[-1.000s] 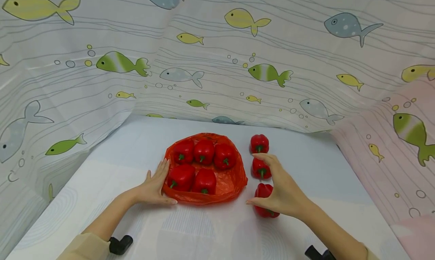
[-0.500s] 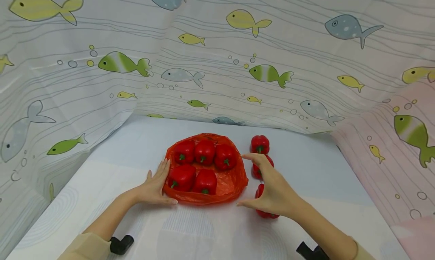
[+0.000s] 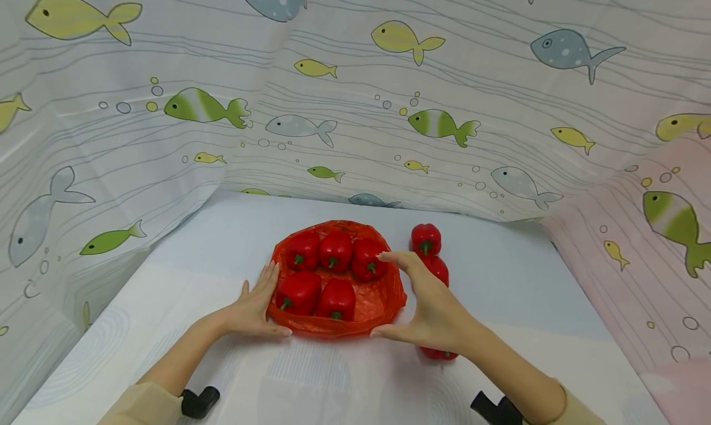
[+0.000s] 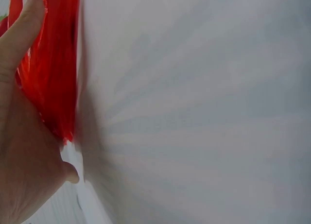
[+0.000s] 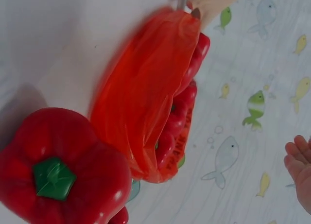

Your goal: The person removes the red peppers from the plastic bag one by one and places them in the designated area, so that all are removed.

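An orange-red plastic bag (image 3: 371, 298) sits near the middle of the white tabletop (image 3: 322, 391), its mouth spread wide and facing up, its thin sides crinkled and glossy. Five red bell peppers (image 3: 336, 249) rest in it in two rows, three at the far side and two at the near side, with a bare patch of lining at the near right corner. They are smooth, shiny and deep red, with short green stems. Dark lettering on the bag, seen from the right wrist, includes the word "THANK". Three more bell peppers stand in a line to the right of the bag: a far one (image 3: 426, 239), a middle one (image 3: 438, 269) partly hidden, and a near one (image 3: 440, 353) mostly covered from above. The two hands are apart, on opposite sides of the bag. The left hand (image 3: 252, 308) rests against its left wall, fingers extended, thumb spread along the near edge. The right hand (image 3: 433, 314) has thumb and fingers parted in a wide C around the right rim, holding nothing; whether its fingertips touch the plastic is hard to tell from above. Behind hangs a fish-print cloth (image 3: 355, 92).
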Available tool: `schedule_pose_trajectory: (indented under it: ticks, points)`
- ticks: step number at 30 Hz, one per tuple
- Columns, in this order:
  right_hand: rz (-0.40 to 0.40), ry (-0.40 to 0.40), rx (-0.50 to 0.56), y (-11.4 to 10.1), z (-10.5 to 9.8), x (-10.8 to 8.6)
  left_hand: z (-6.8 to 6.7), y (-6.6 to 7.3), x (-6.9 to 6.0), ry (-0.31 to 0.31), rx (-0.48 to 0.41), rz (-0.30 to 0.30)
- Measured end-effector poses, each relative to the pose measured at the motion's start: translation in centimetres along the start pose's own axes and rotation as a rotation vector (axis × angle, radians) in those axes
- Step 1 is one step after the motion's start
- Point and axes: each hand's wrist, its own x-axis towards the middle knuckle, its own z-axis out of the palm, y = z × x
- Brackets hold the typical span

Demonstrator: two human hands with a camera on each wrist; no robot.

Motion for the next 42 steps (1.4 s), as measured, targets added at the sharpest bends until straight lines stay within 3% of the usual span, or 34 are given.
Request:
schedule_pose_trajectory:
  ticks: [13,32,37,42]
  points:
    - [0.015,0.018,0.024,-0.4,1.2,1.5,0.1,-0.1,-0.2,0.005,-0.016,0.029]
    - [0.068,-0.013,0.089,0.8,3.4,3.2,-0.3,0.5,-0.2,0.001,0.007,0.003]
    - [0.117,-0.022,0.092,1.4,4.4,3.9,-0.2,0.3,-0.1,0.000,0.004,-0.001]
    - [0.227,-0.099,0.113,2.1,5.9,4.2,-0.3,0.5,-0.1,-0.003,0.001,0.000]
